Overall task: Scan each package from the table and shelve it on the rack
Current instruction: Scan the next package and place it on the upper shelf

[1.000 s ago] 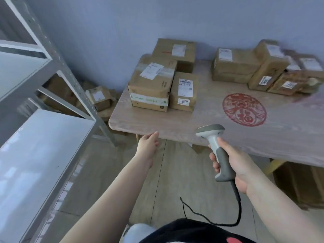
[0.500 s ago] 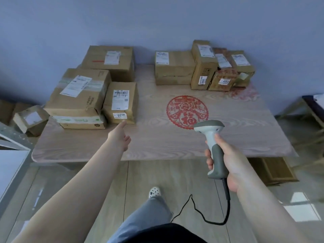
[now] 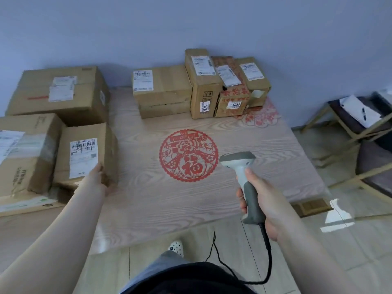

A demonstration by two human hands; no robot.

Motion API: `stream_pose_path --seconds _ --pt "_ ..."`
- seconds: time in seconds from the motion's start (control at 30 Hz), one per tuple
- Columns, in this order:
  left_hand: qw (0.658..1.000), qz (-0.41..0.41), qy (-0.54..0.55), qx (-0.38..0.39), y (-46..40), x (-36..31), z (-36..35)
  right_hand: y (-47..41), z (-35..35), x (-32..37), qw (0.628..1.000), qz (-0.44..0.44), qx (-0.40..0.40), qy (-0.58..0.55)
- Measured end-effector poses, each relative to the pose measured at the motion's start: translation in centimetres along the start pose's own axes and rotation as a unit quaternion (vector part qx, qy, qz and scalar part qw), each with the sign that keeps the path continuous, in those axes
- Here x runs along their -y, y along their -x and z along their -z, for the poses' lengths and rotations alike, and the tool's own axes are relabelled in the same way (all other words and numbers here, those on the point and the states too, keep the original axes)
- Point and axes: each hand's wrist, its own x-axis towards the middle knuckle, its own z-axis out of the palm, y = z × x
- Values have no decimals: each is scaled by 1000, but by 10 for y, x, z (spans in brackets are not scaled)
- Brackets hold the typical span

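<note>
Package (image 3: 86,153), brown carton, left of frame on wooden table (image 3: 148,198); long axis runs near-to-far, labelled face up. Left hand (image 3: 98,179) grips its near right corner. Right hand (image 3: 261,198) closed around barcode scanner (image 3: 244,179), lower right, head pointing left.

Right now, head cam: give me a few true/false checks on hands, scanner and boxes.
1. The right hand holds the scanner. True.
2. The left hand hangs clear of every box. False: it is on the near corner of the labelled box.
3. The scanner is cordless. False: a black cable runs from its handle.
4. The red paper-cut on the table is uncovered. True.
5. A box bearing 4068 sits in the far group. True.
</note>
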Motion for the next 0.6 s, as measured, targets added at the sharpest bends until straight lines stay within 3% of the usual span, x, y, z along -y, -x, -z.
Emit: stream_pose_path --seconds 0.13,0.27,0.37,0.43,0.5,0.6 --pt "999 -36 -9 -40 4 14 -23 -23 10 16 1000 -3 21 4" --pt "995 -49 15 -89 -48 27 -25 -48 23 30 998 1 62 32" --pt "990 -57 31 -127 -15 33 -49 -63 39 45 993 7 95 65" --pt "986 -72 4 -149 3 37 -63 -72 52 55 991 5 106 85" --pt "967 -97 3 -235 12 34 -68 -81 62 64 987 5 122 105" --pt "940 -164 -104 -280 29 27 -62 -95 68 70 985 -6 125 119"
